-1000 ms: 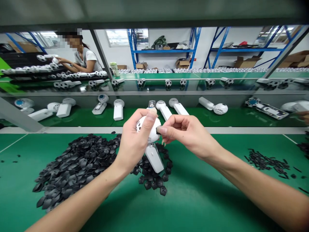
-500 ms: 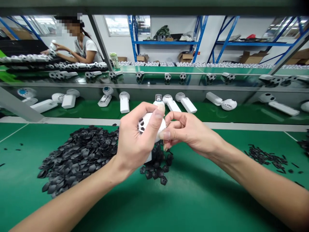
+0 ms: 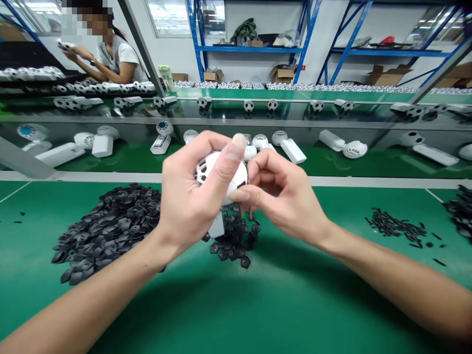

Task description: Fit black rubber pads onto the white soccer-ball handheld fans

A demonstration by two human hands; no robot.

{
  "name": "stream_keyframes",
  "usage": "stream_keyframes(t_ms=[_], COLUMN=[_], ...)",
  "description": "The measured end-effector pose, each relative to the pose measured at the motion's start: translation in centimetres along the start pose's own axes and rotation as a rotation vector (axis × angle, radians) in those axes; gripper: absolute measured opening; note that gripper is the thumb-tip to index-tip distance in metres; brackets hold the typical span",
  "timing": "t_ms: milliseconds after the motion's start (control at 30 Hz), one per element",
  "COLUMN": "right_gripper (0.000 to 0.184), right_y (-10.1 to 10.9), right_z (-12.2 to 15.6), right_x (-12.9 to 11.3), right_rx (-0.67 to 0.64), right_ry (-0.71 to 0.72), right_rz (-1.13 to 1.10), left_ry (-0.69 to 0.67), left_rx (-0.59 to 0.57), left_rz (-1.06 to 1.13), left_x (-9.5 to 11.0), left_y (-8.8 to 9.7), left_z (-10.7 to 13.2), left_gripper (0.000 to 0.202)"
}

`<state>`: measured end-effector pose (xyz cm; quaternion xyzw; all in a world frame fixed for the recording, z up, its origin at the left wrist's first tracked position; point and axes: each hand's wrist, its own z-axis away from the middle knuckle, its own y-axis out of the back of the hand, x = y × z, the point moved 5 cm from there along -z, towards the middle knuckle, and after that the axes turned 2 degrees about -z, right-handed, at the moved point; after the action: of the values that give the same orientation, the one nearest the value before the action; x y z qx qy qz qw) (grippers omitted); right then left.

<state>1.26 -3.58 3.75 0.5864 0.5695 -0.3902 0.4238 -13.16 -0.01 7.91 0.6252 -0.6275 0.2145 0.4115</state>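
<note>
My left hand (image 3: 188, 196) is wrapped round the ball-shaped head of a white handheld fan (image 3: 240, 173), its thumb lying across the front. Slots and black patches pattern the ball like a football. Below the palm hangs part of the fan's white handle (image 3: 217, 227). At the ball's right edge my right hand (image 3: 285, 196) is closed, thumb pressed on the lower edge beside a black patch and fingers curled behind. Whether a loose piece is between those fingers is hidden. Just beneath lies a small heap of black pentagon pieces (image 3: 232, 241).
A large heap of black pentagon pieces (image 3: 110, 228) lies left, thin black strips (image 3: 396, 225) right. Beyond a white rail (image 3: 368, 183), white fans (image 3: 293, 150) rest on a green belt. A metal post (image 3: 22, 157) slants at left. A co-worker (image 3: 118, 61) sits behind.
Both hands have moved slightly left and up in view with the fan. The ball has turned a little, and a black patch now shows by my right thumb. The co-worker's hands have shifted.
</note>
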Motion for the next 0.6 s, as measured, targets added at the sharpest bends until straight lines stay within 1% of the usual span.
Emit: stream_keyframes(t_ms=[67, 100, 200, 267, 367, 433, 500, 600], right_gripper=[0.046, 0.040, 0.019, 0.014, 0.008, 0.012, 0.014, 0.011], right_y=[0.9, 1.6, 3.8, 4.6, 4.3, 3.7, 3.2, 3.0], right_z=[-0.9, -1.4, -2.2, -2.3, -2.1, -1.8, -1.6, -1.5], right_x=[1.4, 2.3, 5.3, 6.7, 7.4, 7.5, 7.6, 7.7], right_rx=[-0.114, -0.174, -0.358, -0.432, -0.464, -0.475, -0.478, -0.494], right_ry=[-0.089, -0.154, -0.371, -0.451, -0.446, -0.430, -0.420, -0.432], right_rz=[0.072, 0.166, 0.616, 0.810, 0.888, 0.900, 0.903, 0.870], left_ry=[-0.040, -0.051, -0.035, 0.009, 0.090, 0.126, 0.141, 0.166], left_rx=[0.025, 0.065, 0.236, 0.301, 0.328, 0.321, 0.311, 0.281], left_rz=[0.012, 0.035, 0.081, 0.118, 0.150, 0.148, 0.150, 0.157], left_x=[-0.9, -1.7, -4.9, -7.2, -9.9, -10.9, -11.3, -11.2], left_y=[0.5, 1.0, 2.5, 3.1, 3.1, 3.0, 2.9, 2.9], left_z=[-1.1, -1.7, -3.6, -4.5, -5.1, -5.2, -5.2, -5.3], left_gripper=[0.031, 0.031, 0.030, 0.032, 0.038, 0.042, 0.043, 0.039])
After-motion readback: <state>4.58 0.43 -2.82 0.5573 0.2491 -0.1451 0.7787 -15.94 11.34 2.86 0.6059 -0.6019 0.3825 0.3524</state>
